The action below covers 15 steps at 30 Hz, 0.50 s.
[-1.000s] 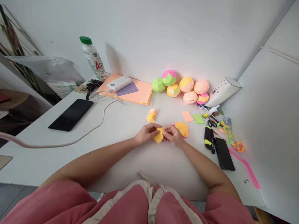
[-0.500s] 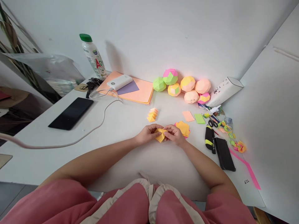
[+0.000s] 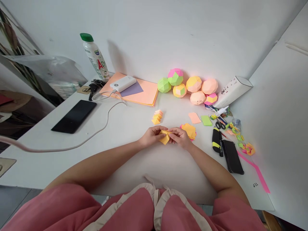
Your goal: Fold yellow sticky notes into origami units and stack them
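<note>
We find both left hand (image 3: 152, 136) and right hand (image 3: 181, 137) pinching the yellow folded paper (image 3: 165, 138); creases should be pressed evenly, edges aligned.

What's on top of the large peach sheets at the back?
On the peach sheets lie a purple sheet and a white power bank; whatever they cover can't be seen.

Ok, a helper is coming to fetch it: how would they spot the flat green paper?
On the white desk, find the faceted paper balls along the wall. In front of them lies the small flat paper: lime green, right of a peach piece.
</note>
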Each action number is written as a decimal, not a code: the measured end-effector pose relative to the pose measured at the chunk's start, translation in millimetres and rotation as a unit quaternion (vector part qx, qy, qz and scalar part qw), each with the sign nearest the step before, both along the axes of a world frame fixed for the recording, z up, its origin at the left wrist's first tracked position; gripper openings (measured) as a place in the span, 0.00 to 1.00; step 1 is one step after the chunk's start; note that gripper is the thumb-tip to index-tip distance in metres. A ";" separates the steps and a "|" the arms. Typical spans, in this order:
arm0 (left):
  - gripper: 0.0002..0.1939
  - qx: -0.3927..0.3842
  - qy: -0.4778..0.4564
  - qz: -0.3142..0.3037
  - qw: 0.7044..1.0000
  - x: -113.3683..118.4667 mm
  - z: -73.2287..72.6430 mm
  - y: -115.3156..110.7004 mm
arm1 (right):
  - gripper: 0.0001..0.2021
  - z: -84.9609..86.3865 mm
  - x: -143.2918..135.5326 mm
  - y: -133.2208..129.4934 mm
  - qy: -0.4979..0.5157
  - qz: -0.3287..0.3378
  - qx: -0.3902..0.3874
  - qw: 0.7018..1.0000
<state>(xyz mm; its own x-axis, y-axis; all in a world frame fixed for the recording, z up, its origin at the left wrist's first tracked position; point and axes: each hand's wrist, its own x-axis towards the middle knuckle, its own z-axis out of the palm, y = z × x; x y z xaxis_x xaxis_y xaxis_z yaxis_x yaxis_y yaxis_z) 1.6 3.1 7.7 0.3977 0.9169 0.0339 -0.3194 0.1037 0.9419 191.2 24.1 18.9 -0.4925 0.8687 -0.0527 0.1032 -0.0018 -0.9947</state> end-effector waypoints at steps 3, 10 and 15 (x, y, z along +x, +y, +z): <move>0.17 -0.006 0.006 0.003 1.000 0.3 0.1 0.2 | 0.14 0.4 0.1 -0.2 -0.001 -0.001 0.006 1.000; 0.16 -0.005 0.007 -0.001 1.000 0.2 1.1 0.4 | 0.13 -4.0 0.4 0.0 0.003 0.003 0.013 1.000; 0.16 -0.003 0.007 0.000 1.000 0.0 -0.1 0.4 | 0.12 -3.6 0.3 -0.6 0.006 0.001 0.019 1.000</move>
